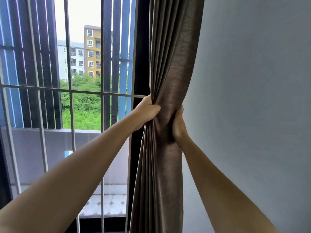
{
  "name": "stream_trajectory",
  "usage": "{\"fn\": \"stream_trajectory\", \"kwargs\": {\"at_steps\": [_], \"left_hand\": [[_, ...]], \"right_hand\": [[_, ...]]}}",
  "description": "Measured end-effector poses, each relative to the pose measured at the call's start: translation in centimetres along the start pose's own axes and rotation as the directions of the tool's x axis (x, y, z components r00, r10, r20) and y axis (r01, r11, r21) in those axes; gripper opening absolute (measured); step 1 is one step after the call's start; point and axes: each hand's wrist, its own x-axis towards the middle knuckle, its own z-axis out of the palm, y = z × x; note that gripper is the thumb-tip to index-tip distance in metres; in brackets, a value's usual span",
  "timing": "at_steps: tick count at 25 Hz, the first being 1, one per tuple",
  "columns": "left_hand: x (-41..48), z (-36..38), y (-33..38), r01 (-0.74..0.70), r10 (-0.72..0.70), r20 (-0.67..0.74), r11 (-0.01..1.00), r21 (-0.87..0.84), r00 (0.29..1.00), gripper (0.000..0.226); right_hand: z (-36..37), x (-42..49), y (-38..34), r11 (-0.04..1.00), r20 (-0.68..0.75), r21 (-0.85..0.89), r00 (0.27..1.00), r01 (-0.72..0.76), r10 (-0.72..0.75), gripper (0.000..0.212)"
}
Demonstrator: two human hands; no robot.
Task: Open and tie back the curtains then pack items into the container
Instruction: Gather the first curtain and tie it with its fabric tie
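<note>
Curtain (168, 73), brown, slightly shiny fabric, is pulled to the right side of the window and bunched into one thick vertical bundle with tight pleats. Both hands are on it at about the same height.

Left hand (148, 110): fingers clenched on the bundle's left edge, grasping the pleats, and the fabric creases where they dig in. Right hand (178, 126): fingers wrapped round the bundle's right side, grasping it. Most of them are hidden behind the fabric, with only the tips showing at the edge. The bundle is pinched narrow between the two sets of fingers. Above them it fans out wider toward the top, and below them it hangs straight down, out of view at the bottom edge. Both bare forearms reach up from the lower corners.

Right of the right fingers, just beside the curtain: plain pale wall (252, 98). Left of the left fingers, touching the back of the bundle: dark window frame (139, 64). Further left are the light metal window bars (70, 81), crossing vertical and horizontal. Past the bars, well beyond the fingers: apartment blocks (92, 51) in yellow and white, greenery (80, 106) beneath them, and a tiled balcony floor (107, 206) low down.
</note>
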Motion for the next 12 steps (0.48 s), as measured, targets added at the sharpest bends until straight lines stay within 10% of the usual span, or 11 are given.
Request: {"fn": "stream_trajectory", "kwargs": {"at_steps": [12], "left_hand": [[1.6, -0.7, -0.7, 0.091, -0.085, 0.094, 0.995, -0.051, 0.992, 0.031]], "right_hand": [[-0.9, 1.1, -2.5, 0.964, 0.233, 0.251, 0.972, -0.089, 0.029, 0.076]]}}
